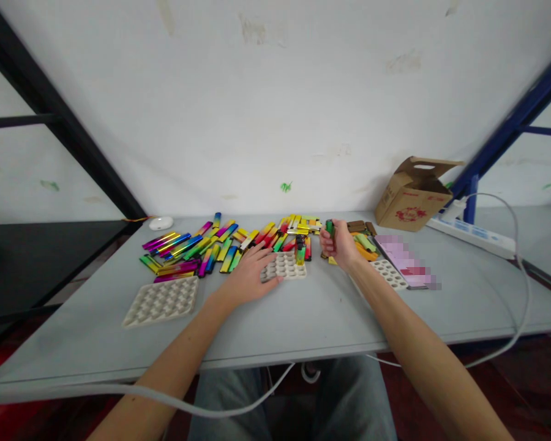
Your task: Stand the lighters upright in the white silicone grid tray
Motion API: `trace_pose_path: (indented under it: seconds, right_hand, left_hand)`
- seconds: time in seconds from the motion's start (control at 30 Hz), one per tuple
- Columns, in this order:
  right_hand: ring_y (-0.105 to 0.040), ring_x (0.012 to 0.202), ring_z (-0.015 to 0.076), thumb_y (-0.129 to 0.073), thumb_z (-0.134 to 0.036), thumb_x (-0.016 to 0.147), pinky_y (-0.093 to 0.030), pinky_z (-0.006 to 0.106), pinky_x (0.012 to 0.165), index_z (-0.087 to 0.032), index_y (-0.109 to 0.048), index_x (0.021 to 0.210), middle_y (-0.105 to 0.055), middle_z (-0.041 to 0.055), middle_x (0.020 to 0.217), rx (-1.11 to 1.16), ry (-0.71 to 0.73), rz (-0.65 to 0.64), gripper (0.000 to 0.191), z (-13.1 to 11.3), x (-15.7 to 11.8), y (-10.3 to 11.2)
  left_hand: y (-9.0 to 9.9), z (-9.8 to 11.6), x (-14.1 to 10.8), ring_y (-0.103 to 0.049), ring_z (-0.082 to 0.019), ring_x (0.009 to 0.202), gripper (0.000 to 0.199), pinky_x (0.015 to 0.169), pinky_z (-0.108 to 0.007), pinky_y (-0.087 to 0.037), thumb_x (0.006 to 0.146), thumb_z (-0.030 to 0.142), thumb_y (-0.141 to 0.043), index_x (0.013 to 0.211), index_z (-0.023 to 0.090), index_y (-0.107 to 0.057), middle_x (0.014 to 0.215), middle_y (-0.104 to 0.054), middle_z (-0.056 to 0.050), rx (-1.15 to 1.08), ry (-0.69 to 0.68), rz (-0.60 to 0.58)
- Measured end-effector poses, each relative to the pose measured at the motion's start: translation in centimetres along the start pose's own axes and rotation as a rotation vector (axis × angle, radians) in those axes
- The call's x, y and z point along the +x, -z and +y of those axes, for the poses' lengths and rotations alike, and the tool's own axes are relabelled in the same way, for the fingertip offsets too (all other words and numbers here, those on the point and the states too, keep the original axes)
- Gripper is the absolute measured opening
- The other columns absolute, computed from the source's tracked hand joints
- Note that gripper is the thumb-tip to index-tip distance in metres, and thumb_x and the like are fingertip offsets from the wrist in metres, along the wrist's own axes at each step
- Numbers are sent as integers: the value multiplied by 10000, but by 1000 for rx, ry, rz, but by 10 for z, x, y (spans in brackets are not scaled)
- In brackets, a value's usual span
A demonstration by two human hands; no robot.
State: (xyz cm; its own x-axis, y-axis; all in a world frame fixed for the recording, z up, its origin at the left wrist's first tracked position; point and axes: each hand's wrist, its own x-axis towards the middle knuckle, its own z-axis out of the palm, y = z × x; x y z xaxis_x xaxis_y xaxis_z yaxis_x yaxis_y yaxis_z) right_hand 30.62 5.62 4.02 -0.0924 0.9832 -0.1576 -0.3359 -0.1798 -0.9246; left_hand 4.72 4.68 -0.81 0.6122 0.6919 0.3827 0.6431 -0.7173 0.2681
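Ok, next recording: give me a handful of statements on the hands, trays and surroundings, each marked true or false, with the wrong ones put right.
1. The right hand holds a green piece. True.
2. The left hand is raised well clear of every tray. False: it rests against the middle tray.
3. The left tray lies to the left of the left hand. True.
4. The cardboard box is closed. False: the cardboard box has its top flap raised.
5. A white power strip extends to the right of the box. True.
6. The scattered pieces are all green. False: yellow, red, blue and purple show too.
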Motion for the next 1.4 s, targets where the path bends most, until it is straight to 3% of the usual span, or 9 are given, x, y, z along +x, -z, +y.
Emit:
trace_pose_path:
  seconds: [0.3,0.8,1.03,1.4]
  right_hand:
    - [-142,387,69,-321,-436,856,-105,184,345,-216,-322,606,-204,-77,513,-60,-52,-8,333,3,-5,-10]
    - [-140,391,66,-277,-476,850,-102,191,366,-212,-316,567,-209,-77,496,-73,-19,-59,389,1,-12,-16]
    - [-133,397,70,-265,-397,866,-100,182,356,-209,-322,584,-204,-77,508,-28,-85,-78,344,-2,-15,-21]
    - [-153,392,66,-302,-435,847,-129,174,359,-213,-316,599,-215,-78,509,-34,-85,-127,333,2,-14,-20]
  left_hand:
    - [-1,-1,0,-419,-343,1339,533,1119,-555,-350,824,459,-607,1261,154,-606,1322,-583,-156,-7,-15,20]
    - [-1,-1,-1,-444,-337,1320,507,1112,-555,-355,814,443,-634,1256,196,-611,1304,-600,-136,-26,-24,52]
    - [1,1,-1,-408,-361,1343,550,1105,-578,-354,823,450,-609,1278,142,-595,1340,-569,-167,3,3,14]
    - [2,3,0,-417,-358,1336,554,1106,-575,-358,825,463,-601,1268,131,-602,1330,-576,-173,-3,2,8]
